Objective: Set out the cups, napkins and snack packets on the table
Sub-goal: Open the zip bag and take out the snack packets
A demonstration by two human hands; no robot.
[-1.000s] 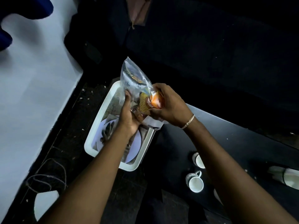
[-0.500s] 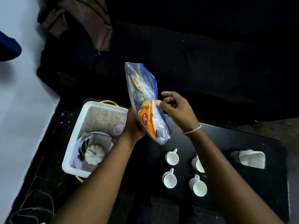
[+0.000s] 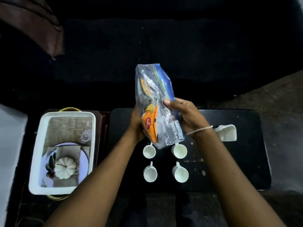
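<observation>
I hold a clear plastic bag point(image 3: 154, 95) of snack packets upright over the black table point(image 3: 246, 161); an orange packet point(image 3: 150, 124) shows through it. My left hand point(image 3: 136, 123) grips the bag's lower left side. My right hand point(image 3: 185, 115) grips its right side, thumb on the front. Below the bag, several white cups stand in two rows on the table, among them a back left cup point(image 3: 149, 151), a back right cup point(image 3: 179, 150) and a front right cup point(image 3: 181, 174). A white napkin holder point(image 3: 227, 132) sits to the right of my right wrist.
A white tray point(image 3: 35, 161) with a printed picture on its bottom lies on a dark surface left of the table. A brown cloth point(image 3: 41, 27) hangs at the top left. A dark sofa point(image 3: 180, 46) runs behind the table.
The bag has moved right, from beside the tray to above the cups. My right hand, which was off the bag, has closed on its right side.
</observation>
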